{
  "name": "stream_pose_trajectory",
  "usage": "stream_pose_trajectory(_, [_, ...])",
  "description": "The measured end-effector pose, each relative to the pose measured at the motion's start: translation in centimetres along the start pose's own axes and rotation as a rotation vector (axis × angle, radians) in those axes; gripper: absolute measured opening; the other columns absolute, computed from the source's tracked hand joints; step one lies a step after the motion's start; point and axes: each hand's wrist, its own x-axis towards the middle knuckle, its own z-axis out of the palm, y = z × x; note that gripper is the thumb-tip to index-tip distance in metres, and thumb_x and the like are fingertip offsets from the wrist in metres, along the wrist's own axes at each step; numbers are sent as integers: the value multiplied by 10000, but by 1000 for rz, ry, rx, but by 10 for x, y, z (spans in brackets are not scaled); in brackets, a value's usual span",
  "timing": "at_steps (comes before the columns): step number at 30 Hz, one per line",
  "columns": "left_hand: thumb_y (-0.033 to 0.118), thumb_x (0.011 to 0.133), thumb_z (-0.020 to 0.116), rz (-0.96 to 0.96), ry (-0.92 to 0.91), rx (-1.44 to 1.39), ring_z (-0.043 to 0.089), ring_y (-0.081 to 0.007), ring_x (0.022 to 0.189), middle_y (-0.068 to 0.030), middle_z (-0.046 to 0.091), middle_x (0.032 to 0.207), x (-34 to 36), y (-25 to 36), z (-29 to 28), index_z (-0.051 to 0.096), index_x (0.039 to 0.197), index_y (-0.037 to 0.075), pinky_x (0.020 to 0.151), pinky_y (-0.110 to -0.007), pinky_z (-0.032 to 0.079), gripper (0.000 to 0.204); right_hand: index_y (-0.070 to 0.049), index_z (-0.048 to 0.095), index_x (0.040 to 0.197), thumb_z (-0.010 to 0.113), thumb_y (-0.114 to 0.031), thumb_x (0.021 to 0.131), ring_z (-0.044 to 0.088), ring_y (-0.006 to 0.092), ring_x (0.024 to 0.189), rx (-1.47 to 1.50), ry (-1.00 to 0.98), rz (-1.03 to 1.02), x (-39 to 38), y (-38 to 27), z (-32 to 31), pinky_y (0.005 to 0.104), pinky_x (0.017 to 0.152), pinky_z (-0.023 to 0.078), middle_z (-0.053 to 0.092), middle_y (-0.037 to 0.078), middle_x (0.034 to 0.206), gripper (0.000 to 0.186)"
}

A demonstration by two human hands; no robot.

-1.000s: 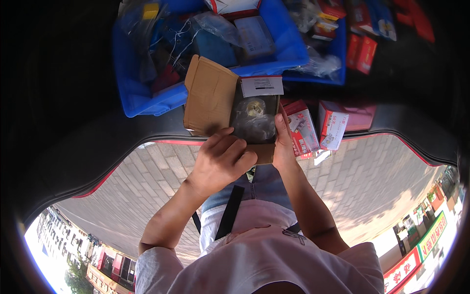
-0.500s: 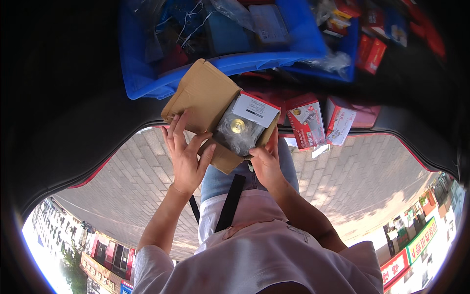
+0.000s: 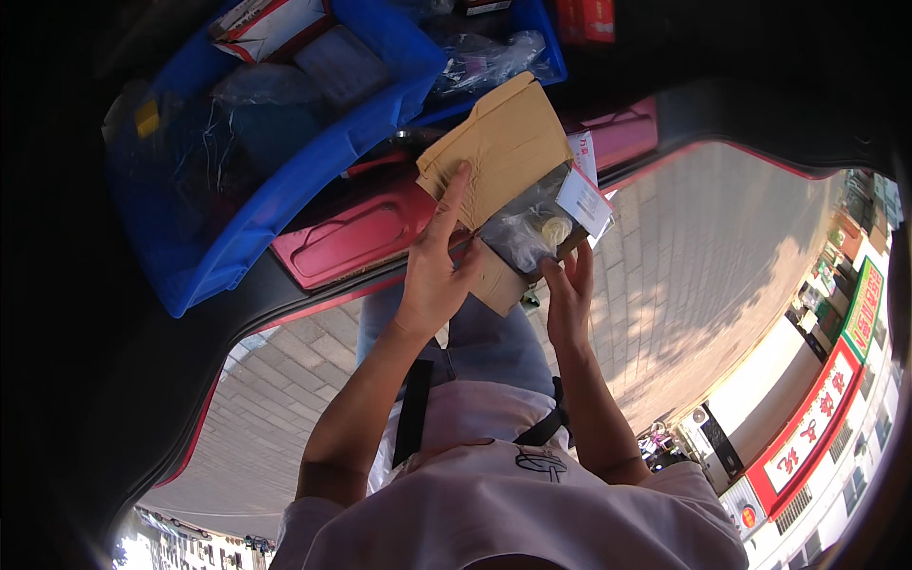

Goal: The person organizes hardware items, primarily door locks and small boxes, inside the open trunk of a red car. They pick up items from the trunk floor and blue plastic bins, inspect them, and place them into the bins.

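Observation:
An opened brown cardboard box (image 3: 513, 142) is held tilted above my thighs, its wide lid swung up and back. My left hand (image 3: 439, 261) grips the lid's left side, with the index finger stretched along it and the thumb near the box's corner. My right hand (image 3: 570, 293) pinches the near right edge, its thumb at the rim. Inside lie a clear plastic wrapping (image 3: 518, 236) and a round pale-gold part (image 3: 556, 229). A small white box with a red edge (image 3: 583, 202) stands at the right end. The fingers behind the cardboard are hidden.
A blue plastic bin (image 3: 275, 228) with bagged goods stands at the upper left. Behind it is another blue bin (image 3: 560, 66). A red vehicle sill (image 3: 351, 233) runs below them. A red and white carton (image 3: 582, 152) sits behind the box. Paving (image 3: 703, 256) lies beyond.
The view has turned, so the bins now sit further left and the street signs show more at right. The cardboard box has shifted right in the picture, still between both hands.

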Motion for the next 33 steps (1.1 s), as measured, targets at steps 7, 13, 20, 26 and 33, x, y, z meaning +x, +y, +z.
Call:
stream_pose_trajectory(7, [-175,729,440,-67,-9,70,435,-185,1215,-74,322,1441,15,2,24,266,1428,103,937,-292,438,772,-103,403,1336,686,7,630,469,315,1163,-817,-9,-641,56,-61,-23,382,924,440,411,162,1319,769])
stream_pose_trajectory(13, [-27,722,648,25,221,893,506,-301,1026,-137,450,1214,5,33,48,574,1240,189,938,-405,363,566,22,583,797,615,-166,885,521,51,588,-590,-182,-425,93,-102,-66,216,537,403,554,53,571,210])
stream_pose_trajectory(20, [196,678,746,359,363,1160,430,-289,1132,-106,457,1261,-16,59,115,705,950,163,965,-510,281,277,14,502,738,596,-174,900,308,43,563,-516,-245,-455,96,-97,-86,220,475,282,380,-4,559,266])
stream_pose_trajectory(26, [233,658,767,196,672,1352,404,-318,1188,-108,445,1298,13,57,110,676,974,124,999,-563,251,346,17,530,781,590,-163,902,326,38,562,-420,-305,-412,89,-93,-104,211,477,296,418,13,581,226])
stream_pose_trajectory(33, [143,675,744,538,104,1228,550,-251,1010,-80,571,1073,-6,54,122,549,1190,117,872,-387,458,550,21,541,797,582,-187,907,345,42,551,-397,-382,-398,98,-94,-113,224,470,315,429,26,574,240])
